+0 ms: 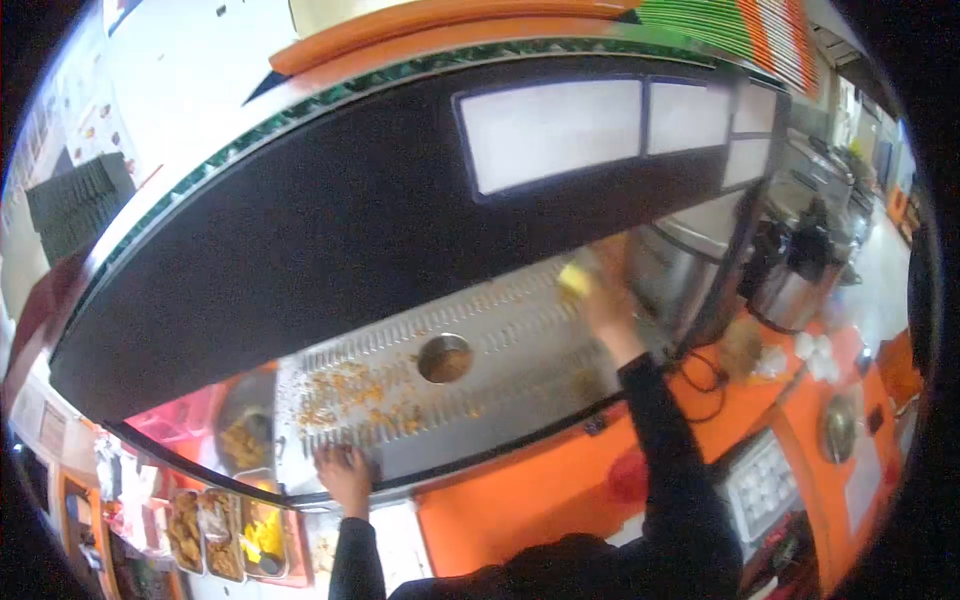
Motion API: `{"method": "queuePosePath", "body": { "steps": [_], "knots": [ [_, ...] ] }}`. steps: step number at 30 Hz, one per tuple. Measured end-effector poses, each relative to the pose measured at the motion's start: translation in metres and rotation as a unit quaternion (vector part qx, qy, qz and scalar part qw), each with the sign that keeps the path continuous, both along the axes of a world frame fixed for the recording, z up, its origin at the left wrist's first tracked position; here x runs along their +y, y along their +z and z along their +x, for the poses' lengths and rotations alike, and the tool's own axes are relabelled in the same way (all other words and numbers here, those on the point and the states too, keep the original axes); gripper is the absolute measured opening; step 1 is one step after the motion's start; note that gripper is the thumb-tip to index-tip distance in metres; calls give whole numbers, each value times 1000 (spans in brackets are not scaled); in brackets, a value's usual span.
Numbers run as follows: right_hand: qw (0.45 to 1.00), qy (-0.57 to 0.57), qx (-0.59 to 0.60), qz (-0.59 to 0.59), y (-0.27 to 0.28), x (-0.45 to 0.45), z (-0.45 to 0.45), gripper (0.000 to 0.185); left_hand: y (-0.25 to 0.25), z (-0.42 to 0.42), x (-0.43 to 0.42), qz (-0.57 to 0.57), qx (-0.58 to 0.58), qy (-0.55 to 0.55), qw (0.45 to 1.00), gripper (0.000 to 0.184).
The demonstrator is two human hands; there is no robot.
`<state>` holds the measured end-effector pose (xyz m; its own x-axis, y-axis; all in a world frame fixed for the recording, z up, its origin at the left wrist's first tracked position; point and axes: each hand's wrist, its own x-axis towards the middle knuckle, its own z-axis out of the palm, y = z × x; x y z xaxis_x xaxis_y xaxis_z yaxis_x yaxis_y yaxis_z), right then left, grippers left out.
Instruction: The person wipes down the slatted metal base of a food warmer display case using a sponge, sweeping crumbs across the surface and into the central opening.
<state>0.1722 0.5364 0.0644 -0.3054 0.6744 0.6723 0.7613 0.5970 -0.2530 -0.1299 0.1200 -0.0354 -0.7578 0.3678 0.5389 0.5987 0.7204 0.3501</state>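
The right hand (pixel 612 300) is gripping a yellow pad (pixel 574 279) at its blurred fingertips, near the metal tray's (pixel 515 388) far right corner; the left hand (pixel 343 474) is resting by the near left corner, finger spread unclear.

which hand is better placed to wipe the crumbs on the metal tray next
Probably the right hand: it holds a yellow item, perhaps a sponge, at the right end of the metal tray. The left hand is nearer the thickest crumbs, but no wiping tool shows in it.
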Motion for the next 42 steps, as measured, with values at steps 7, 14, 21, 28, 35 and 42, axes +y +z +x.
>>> {"method": "queuePosePath", "body": {
  "steps": [7, 14, 21, 28, 35, 42],
  "knots": [
    [993, -98, -53, -32, -71, 168, -10, 27, 10, 2, -1, 19, 4, -48, 999, 28],
    [945, -132, -3, -299, -85, 178, -23, 30, 17, 4, 0, 4, 5, -60, 998, 30],
    [961, -128, -16, -245, -91, 163, -25, 31, 13, 3, -1, 1, -5, -58, 998, 30],
    [975, -106, -16, -196, -96, 149, -30, 32, 19, 5, 1, -7, -26, -61, 998, 31],
    [989, -95, 5, -110, -97, 151, -27, 34, 17, 4, 1, -27, -27, -46, 998, 30],
    [998, 37, -13, -46, -130, 133, -69, 35, 20, 8, 1, -19, -31, -41, 998, 26]
  ]
}}
